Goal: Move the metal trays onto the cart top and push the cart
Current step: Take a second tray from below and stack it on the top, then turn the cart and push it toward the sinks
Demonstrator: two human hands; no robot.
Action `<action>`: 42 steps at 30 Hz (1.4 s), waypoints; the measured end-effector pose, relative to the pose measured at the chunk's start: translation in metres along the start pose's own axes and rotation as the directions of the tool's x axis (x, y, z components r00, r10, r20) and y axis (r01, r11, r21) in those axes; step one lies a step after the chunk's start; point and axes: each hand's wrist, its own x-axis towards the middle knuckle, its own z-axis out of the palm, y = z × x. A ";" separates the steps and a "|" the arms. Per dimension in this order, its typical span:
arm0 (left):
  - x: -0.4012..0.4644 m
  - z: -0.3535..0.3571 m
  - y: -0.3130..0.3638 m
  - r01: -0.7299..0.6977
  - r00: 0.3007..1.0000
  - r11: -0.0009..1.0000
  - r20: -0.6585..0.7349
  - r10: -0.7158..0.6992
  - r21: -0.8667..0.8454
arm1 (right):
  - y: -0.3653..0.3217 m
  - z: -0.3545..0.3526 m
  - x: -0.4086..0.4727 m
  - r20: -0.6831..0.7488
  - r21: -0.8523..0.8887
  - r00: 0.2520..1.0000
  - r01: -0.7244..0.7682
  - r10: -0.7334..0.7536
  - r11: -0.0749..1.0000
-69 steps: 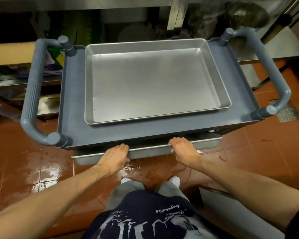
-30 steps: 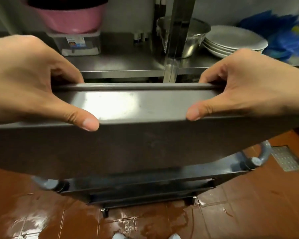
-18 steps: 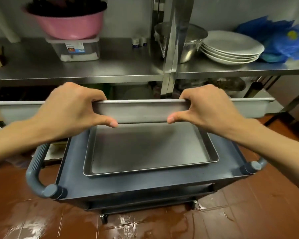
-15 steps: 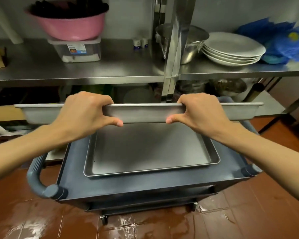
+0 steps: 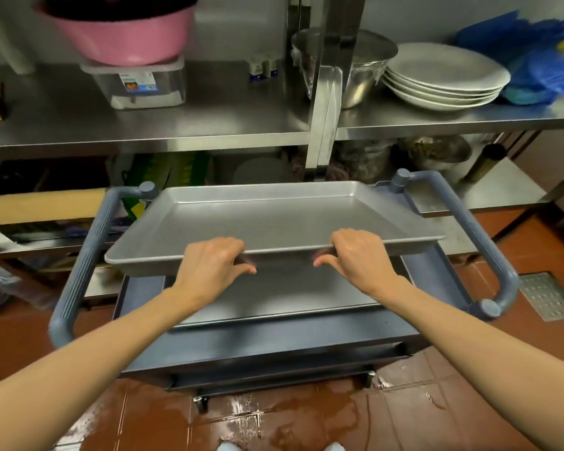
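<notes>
**Second tray held over the cart top**

Both hands grip the upper metal tray (image 5: 274,219) by its near long rim. Left hand (image 5: 210,266) & right hand (image 5: 360,260) sit close together near the rim's middle, knuckles up; fingers (image 5: 232,247) curl over the edge w/ thumbs underneath against the tray wall. Tray is in the air, roughly level, near edge a bit lower, hollow side up, inside bare.

Landmark = the grey cart (image 5: 274,336). Held tray hangs above the cart top, spanning most of its width, not touching it. Directly beneath, a lower metal tray (image 5: 274,301) lies flat on the cart top; only its near strip & front rim show, rest hidden by the held tray & the hands. Cart's left handle (image 5: 79,268) & right handle (image 5: 479,236) rise on either side of the trays, both untouched. A lower cart tier shows as a dark slot under the top, contents can't tell.

Behind the cart: steel shelf (image 5: 209,125) w/ pink basin (image 5: 124,30) on a clear tub (image 5: 140,84), steel bowl (image 5: 365,70), stack of white plates (image 5: 443,76), blue plastic bag (image 5: 541,56). Under the cart, wet red floor tiles (image 5: 290,421); floor drain grate (image 5: 549,296) to the cart's right.
</notes>
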 end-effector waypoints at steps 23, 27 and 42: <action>-0.057 0.129 0.020 0.043 0.975 0.997 0.222 -0.028 -0.066 | 0.000 0.100 -0.073 0.354 -0.158 0.935 0.025 0.033 0.987; -0.058 0.140 0.015 0.112 0.962 0.987 0.263 -0.078 -0.116 | 0.002 0.103 -0.067 0.465 -0.126 0.884 0.008 0.052 0.992; -0.054 0.083 -0.004 0.621 0.781 0.576 0.485 -0.394 -0.532 | -0.027 0.093 -0.003 0.615 0.421 0.768 -0.513 0.180 0.748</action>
